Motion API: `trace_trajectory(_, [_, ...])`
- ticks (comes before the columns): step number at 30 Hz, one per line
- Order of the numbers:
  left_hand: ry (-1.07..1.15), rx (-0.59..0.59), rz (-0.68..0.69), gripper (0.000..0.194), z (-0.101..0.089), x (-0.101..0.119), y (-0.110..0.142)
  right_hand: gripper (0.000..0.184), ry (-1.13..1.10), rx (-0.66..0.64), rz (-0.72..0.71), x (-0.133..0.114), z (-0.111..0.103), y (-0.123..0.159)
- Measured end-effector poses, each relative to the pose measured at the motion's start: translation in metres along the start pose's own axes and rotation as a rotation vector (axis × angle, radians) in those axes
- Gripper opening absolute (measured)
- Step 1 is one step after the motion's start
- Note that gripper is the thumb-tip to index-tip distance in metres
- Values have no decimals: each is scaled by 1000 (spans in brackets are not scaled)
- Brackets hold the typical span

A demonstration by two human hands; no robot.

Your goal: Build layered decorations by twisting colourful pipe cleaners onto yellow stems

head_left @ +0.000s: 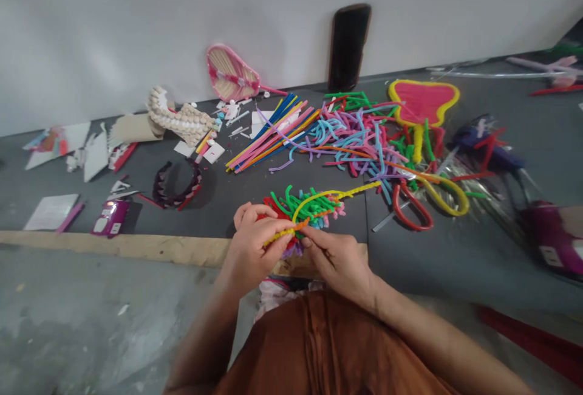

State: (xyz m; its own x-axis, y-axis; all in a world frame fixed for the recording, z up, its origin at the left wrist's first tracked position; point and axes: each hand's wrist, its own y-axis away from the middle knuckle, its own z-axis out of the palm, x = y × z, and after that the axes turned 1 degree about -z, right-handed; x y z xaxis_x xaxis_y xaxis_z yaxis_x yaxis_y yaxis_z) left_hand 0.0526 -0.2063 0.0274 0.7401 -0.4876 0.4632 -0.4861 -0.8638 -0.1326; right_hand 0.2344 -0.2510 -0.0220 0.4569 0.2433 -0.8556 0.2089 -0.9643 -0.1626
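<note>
At the table's front edge, my left hand (257, 243) is closed, thumb and fingers pinching a yellow pipe cleaner (314, 197) that curves up and away to the right. My right hand (339, 258) is closed too, its fingertips pressed against the lower edge of a bundle of pipe cleaner pieces (307, 205). That bundle bristles with green, red, orange, pink and purple ends between and beyond my hands. My fingers cover part of the piece, so what exactly the right fingertips grip is hidden.
Behind lie long straight pipe cleaners (273, 133) and a heap of short bent ones (355, 137). Scissors (412, 206) rest to the right, near a pink shape edged in yellow (423, 103). A phone (348, 45) leans on the wall. A dark headband (177, 183) sits left.
</note>
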Motion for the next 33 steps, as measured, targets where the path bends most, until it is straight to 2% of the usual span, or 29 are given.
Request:
trace_trajectory(3, [28,-37,10,22,2,0,2,30,-234,-67,158,-2,6,1])
trace_trajectory(10, [-20,-19,27,22,5,2,6,16,-214,-57,237,-7,12,-1])
trace_trajectory(15, [-28,40,17,18,6,4,9,21,-393,-176,333,-8,0,0])
trace_trajectory(18, [-41,97,2,16,9,5,9,17,-203,-164,238,-7,-12,4])
trace_trajectory(22, [-75,145,-30,14,9,5,7,16,185,-33,-64,-10,-29,9])
trace_trajectory(24, [-71,136,-29,14,7,5,6,12,284,61,-202,-12,-37,8])
trace_trajectory(26, [-66,102,-12,14,6,6,6,7,268,108,-314,-13,-43,5])
trace_trajectory(28, [-74,80,-4,15,4,7,7,7,191,93,-358,-10,-47,-2])
trace_trajectory(33, [-95,79,-18,14,2,9,7,12,152,54,-310,1,-47,-23])
